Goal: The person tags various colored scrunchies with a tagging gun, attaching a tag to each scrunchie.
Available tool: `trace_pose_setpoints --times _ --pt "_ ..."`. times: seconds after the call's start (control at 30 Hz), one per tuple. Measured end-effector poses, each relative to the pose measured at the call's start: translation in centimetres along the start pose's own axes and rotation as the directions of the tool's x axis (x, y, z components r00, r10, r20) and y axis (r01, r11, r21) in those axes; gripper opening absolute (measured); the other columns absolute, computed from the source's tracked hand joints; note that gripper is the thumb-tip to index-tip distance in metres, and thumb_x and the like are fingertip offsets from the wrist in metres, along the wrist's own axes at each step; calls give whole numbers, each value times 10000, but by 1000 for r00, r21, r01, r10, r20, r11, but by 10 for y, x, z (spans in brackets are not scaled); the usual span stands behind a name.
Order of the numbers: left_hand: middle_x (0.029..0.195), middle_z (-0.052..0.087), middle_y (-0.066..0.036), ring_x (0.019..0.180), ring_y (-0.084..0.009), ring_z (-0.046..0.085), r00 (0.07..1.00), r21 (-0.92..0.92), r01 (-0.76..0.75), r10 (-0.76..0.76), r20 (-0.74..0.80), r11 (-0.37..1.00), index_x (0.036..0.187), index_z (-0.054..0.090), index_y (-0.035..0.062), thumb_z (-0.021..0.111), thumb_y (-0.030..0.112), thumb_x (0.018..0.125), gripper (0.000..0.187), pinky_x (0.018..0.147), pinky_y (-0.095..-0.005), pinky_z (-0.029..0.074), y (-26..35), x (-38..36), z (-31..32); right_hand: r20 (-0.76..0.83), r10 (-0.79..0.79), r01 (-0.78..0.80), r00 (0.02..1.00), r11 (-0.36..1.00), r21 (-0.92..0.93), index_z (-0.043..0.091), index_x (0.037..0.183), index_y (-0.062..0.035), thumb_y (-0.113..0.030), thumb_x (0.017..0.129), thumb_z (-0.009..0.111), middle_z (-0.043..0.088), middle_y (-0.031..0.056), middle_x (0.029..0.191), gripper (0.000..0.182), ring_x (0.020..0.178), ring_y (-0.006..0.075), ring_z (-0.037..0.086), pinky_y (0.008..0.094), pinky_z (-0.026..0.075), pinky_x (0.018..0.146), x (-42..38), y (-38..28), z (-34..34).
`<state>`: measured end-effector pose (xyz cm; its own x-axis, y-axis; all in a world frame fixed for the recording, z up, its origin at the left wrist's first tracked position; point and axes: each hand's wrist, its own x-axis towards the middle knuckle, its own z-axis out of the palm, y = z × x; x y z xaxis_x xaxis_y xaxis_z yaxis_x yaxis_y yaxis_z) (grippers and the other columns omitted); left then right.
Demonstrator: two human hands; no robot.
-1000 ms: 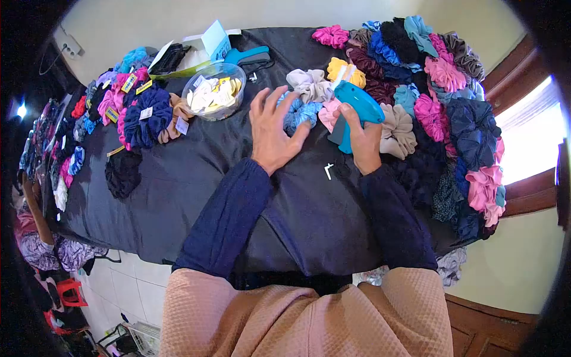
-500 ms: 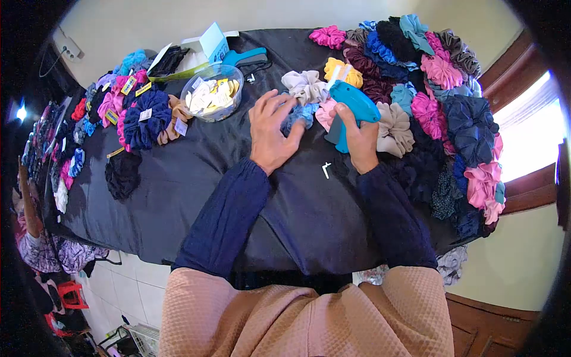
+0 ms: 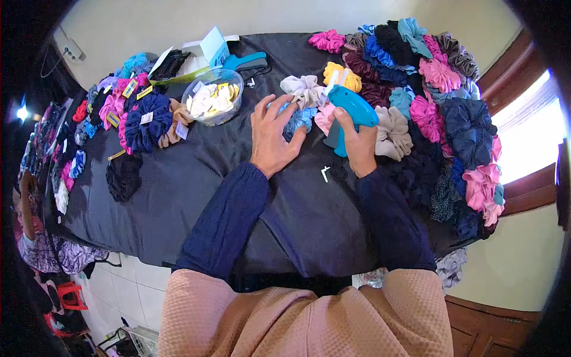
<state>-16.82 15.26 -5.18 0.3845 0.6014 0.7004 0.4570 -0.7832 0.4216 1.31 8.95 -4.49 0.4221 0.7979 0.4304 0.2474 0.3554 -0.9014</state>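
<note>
My left hand (image 3: 270, 140) rests at the middle of the table, its fingers and thumb bent around the near side of a light blue scrunchie (image 3: 299, 121). The fingertips are partly hidden by the scrunchie. In my right hand (image 3: 360, 149) is a teal tagging gun (image 3: 353, 107), gripped by its handle with the nose pointing away from me. Close to the gun lie a grey-white scrunchie (image 3: 303, 90), a yellow scrunchie (image 3: 343, 77), a pink scrunchie (image 3: 324, 119) and a beige scrunchie (image 3: 392, 132).
A clear tub (image 3: 214, 113) of paper tags stands left of my hands, before an opened box (image 3: 208, 50) and another teal-handled tool (image 3: 245, 61). Tagged scrunchies (image 3: 146, 122) are heaped at left; more scrunchies (image 3: 437, 113) line the right. A small white plastic piece (image 3: 325, 173) lies near my right wrist.
My left fingers have settled closer around the light blue scrunchie, which shows more now. The tagging gun has shifted only slightly in my right hand.
</note>
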Motion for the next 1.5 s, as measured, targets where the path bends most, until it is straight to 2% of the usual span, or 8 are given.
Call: trace_pose_setpoints --times 0.1,0.53,0.83,0.97,1.03,1.13,1.3,1.5 --pt "1300 554 -87 1264 -366 414 1000 -12 -4 4 -7 1000 1122 664 39 717 218 731 434 1038 -481 342 0 0 -1 -25 -7 8 1000 999 34 704 982 8 -163 911 667 720 42 851 189 780 115 659 276 509 718 1 -2 2" --pt "1311 539 -106 1271 -374 417 998 41 3 -5 57 999 1162 643 24 719 196 733 468 1062 -474 338 4 1 -2 -5 -5 5 1000 998 58 696 1062 12 -160 918 660 730 67 951 227 868 131 670 277 513 799 1 2 -1" --pt "1096 632 -87 1110 -311 514 986 -13 99 -99 -132 995 997 674 34 666 113 697 310 967 -427 382 -9 -3 -1 26 -63 64 998 998 -25 671 1050 8 -129 937 621 682 37 832 184 699 95 618 249 484 629 0 -2 -1" --pt "1149 607 -116 1131 -311 503 991 100 84 -73 -109 991 902 694 43 738 220 715 261 935 -451 385 -4 -4 4 10 -92 92 996 995 47 662 1048 10 -143 946 612 688 64 841 190 703 123 646 257 512 643 -6 -8 4" --pt "1169 606 -114 1128 -320 516 994 94 67 -59 -89 993 901 690 58 748 224 726 248 944 -450 392 -7 -5 5 116 66 -103 991 929 354 646 1081 18 -163 946 612 690 92 888 228 741 148 665 280 538 673 -11 -21 8" --pt "1189 607 -111 1132 -331 527 998 56 55 -53 -20 997 880 685 73 758 220 732 221 947 -449 402 -9 -6 4 209 114 -192 971 894 405 621 1122 24 -178 945 613 686 113 963 269 800 167 673 302 555 700 -14 -27 12" --pt "1188 611 -97 1137 -328 530 997 10 69 -69 45 998 839 684 86 760 202 724 180 961 -447 386 -11 -7 1 204 42 -91 978 967 237 605 1155 20 -173 941 620 676 111 1047 288 908 170 663 310 523 828 -9 -10 10" --pt "1176 607 -50 1208 -295 477 966 215 81 -24 -256 973 885 708 125 747 235 731 193 1053 -457 261 -4 2 -11 84 65 -73 994 993 91 614 1153 9 -172 939 630 679 93 1049 280 982 151 642 293 472 900 1 2 1"
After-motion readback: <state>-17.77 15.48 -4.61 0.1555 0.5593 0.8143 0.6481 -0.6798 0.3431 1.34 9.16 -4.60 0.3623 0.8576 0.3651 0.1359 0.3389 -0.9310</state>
